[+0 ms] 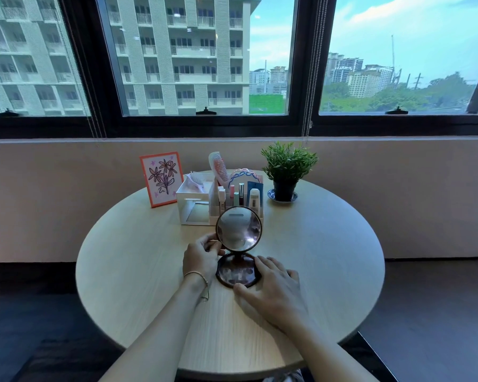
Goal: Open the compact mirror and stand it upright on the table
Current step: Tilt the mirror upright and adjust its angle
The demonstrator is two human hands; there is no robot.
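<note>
A round dark compact mirror (238, 230) stands open on the pale round table (138, 260). Its lid is raised almost upright and its lower half (236, 271) lies flat on the tabletop. My left hand (202, 257) grips the left edge of the raised lid near the hinge. My right hand (273, 288) rests over the right and front rim of the flat lower half, fingers spread and pressing it down.
Behind the mirror stands a white organiser (196, 205) with a comb, a brush and cosmetics. An orange-framed flower drawing (162, 179) leans at the back left. A potted plant (286, 172) on a saucer sits at the back right. A wall and windows lie beyond.
</note>
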